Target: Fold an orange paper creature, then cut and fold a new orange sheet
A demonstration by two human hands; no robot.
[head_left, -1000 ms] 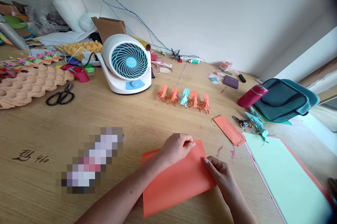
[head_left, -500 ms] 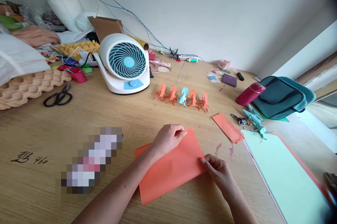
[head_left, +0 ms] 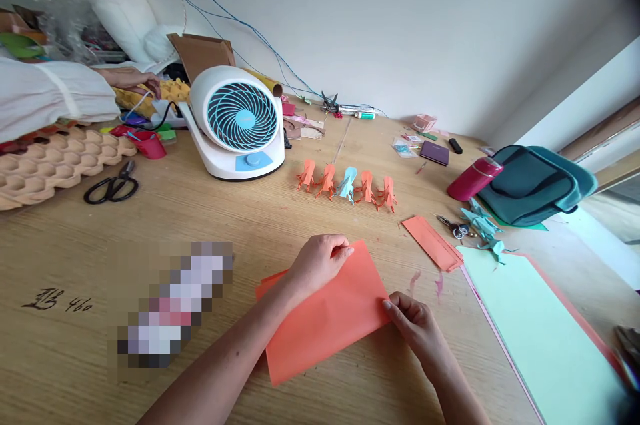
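An orange sheet of paper (head_left: 325,325), folded over on itself, lies aslant on the wooden table in front of me. My left hand (head_left: 323,264) reaches across it and pinches its far upper corner. At the right corner, my right hand (head_left: 413,325) grips the edge between thumb and curled fingers. A second orange edge peeks out under my left forearm. Beyond the sheet stands a row of folded paper figures (head_left: 347,185), orange ones with a light blue one in the middle. Orange paper strips (head_left: 433,243) lie to the right.
A white fan (head_left: 240,122) stands at the back left, with black scissors (head_left: 111,190) and an egg tray (head_left: 60,162) beside it. Another person's hand (head_left: 135,80) is behind the tray. Pale green sheets (head_left: 540,332), keys (head_left: 457,228), a red bottle (head_left: 475,178) and a teal bag (head_left: 537,185) lie right.
The other person's hand and white sleeve have moved to the right, toward the fan. My hands and the orange paper have barely moved.
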